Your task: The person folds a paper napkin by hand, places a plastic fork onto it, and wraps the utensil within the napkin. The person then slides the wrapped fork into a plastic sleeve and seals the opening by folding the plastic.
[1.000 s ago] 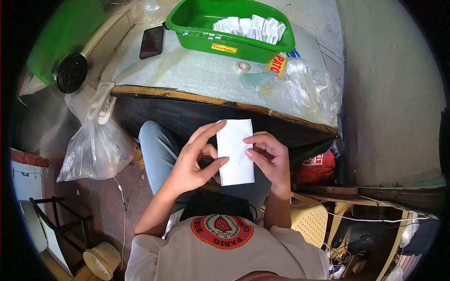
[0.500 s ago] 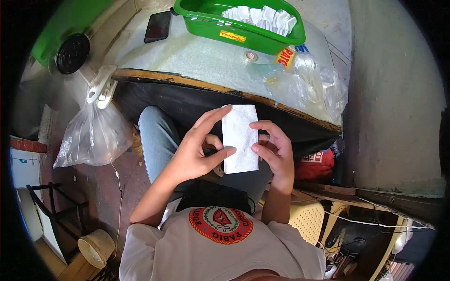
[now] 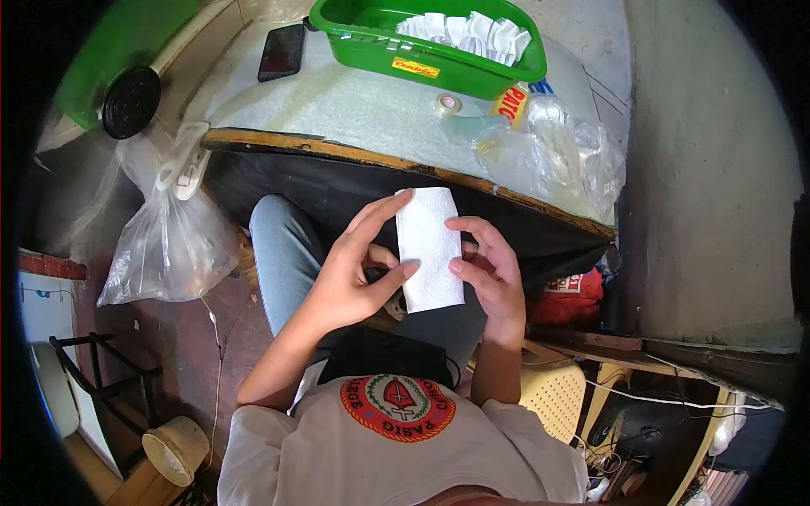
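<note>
Between my two hands, above my lap, is a folded white paper napkin [image 3: 430,251], held upright as a tall rectangle. My left hand [image 3: 361,257] grips its left edge, the index finger at the top corner and the thumb on the lower front. On the right edge, my right hand [image 3: 489,270] pinches it with thumb and fingers. The fingertips behind the napkin are hidden. Beyond my hands, a green plastic basin [image 3: 430,63] on the table holds several folded white pieces [image 3: 468,35].
The table [image 3: 337,105] carries a black phone [image 3: 282,52], a tape roll [image 3: 448,104] and clear plastic packaging [image 3: 540,152]. A plastic bag [image 3: 173,244] hangs from a white clip [image 3: 184,160] at the left. A bucket [image 3: 175,449] and a yellow chair [image 3: 553,398] stand lower down.
The napkin has shifted very slightly left and bows a little more along its right side. Both hands keep nearly the same hold.
</note>
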The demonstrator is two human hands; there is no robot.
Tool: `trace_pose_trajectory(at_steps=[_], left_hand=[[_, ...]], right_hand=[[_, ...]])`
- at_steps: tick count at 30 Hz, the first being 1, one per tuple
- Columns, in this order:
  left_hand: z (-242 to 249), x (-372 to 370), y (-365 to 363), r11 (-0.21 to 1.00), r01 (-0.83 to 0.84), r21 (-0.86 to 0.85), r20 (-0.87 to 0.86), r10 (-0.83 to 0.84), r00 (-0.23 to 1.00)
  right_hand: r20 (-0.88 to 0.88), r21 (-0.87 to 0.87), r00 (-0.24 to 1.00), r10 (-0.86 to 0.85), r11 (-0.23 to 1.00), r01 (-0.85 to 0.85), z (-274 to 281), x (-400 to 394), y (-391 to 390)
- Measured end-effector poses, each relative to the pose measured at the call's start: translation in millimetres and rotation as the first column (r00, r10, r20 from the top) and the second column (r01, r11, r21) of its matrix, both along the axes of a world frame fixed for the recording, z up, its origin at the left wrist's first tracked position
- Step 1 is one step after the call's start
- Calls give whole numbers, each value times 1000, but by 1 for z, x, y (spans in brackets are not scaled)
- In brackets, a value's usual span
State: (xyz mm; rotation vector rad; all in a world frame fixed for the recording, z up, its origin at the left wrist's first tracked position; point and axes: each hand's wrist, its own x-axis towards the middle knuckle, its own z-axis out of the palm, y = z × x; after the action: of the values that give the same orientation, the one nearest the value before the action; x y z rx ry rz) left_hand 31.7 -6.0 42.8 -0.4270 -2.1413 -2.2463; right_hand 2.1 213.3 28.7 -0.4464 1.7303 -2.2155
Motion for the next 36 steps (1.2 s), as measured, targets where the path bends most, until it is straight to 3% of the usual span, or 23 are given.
trace_pose_trajectory(at_steps=[10,13,16,18,25,31,36], left_hand=[[-5,-2,2,999,-13,39,1,13,1000],[-8,-3,3,995,-96,24,-13,96,995],[-10,-4,5,987,-159,32,8,159,987],[-10,-4,6,980,-197,19,3,197,980],[-9,-2,-1,984,-132,118,28,130,991],[-4,0,-2,982,-82,171,49,75,996],[-6,-1,-3,987,-73,143,36,68,997]], right_hand=[[-22,-26,999,38,999,-39,-4,-2,-2],[-52,-14,985,167,986,-168,1,1,-4],[-30,103,988,152,984,-148,4,7,-11],[8,93,994,107,990,-108,4,9,-14],[103,17,995,13,1000,-15,0,9,-20],[159,-97,985,65,994,-50,-9,8,-17],[163,-69,986,44,997,-33,-6,9,-20]])
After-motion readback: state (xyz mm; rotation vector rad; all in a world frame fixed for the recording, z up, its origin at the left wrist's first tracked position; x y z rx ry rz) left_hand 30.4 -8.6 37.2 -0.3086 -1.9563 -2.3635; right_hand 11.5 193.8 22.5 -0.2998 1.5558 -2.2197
